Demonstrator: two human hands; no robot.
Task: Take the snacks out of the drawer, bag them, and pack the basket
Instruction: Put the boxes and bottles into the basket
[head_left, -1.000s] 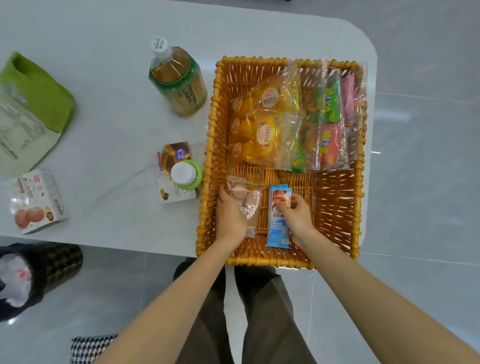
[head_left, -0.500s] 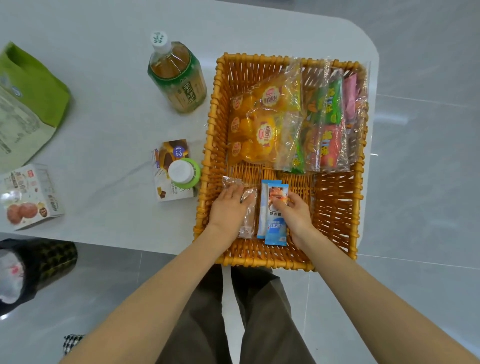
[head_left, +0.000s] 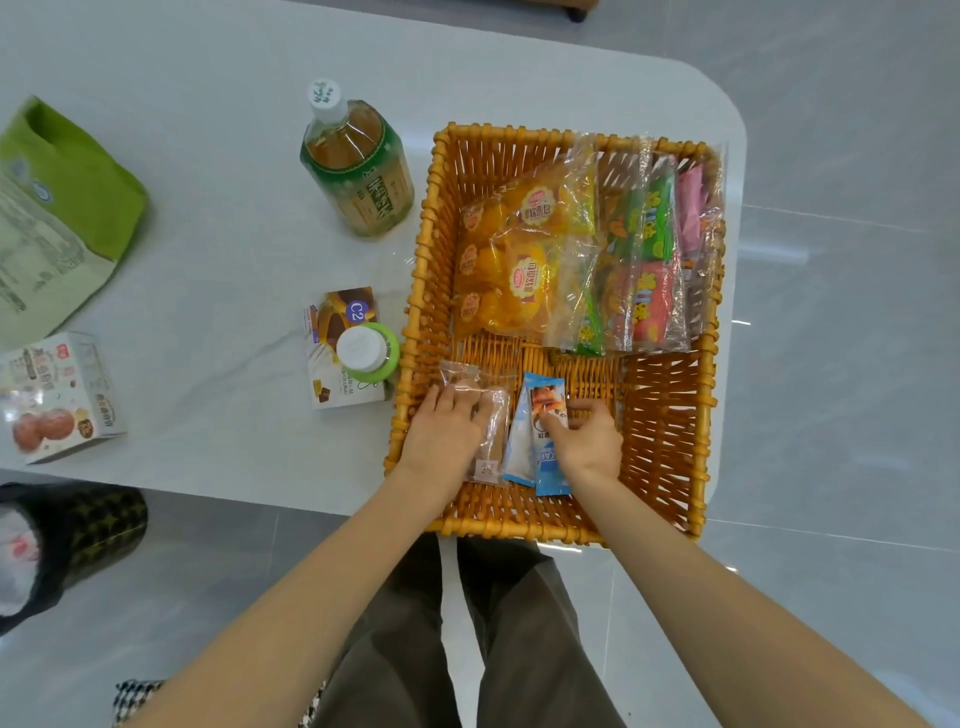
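The orange wicker basket (head_left: 665, 415) stands on the white table's right end. At its back lie a clear bag of yellow bun packets (head_left: 524, 260), a clear bag of green and red snacks (head_left: 641, 270) and a pink packet (head_left: 693, 208). On the basket's near floor my left hand (head_left: 441, 431) lies flat on a clear-wrapped brown snack (head_left: 493, 441). Beside it my right hand (head_left: 589, 441) pinches the upper of two blue snack packets (head_left: 543, 410), fingers curled over its right edge.
Left of the basket stand a tea bottle (head_left: 358, 171) and a small green-capped bottle (head_left: 366, 351) on a chocolate box (head_left: 337, 317). A green bag (head_left: 57, 208) and a snack box (head_left: 57, 400) lie far left. A bin (head_left: 57, 545) sits on the floor.
Both hands have slid their packets a little toward the basket's near left. The blue packets now lie close beside the clear-wrapped snack.
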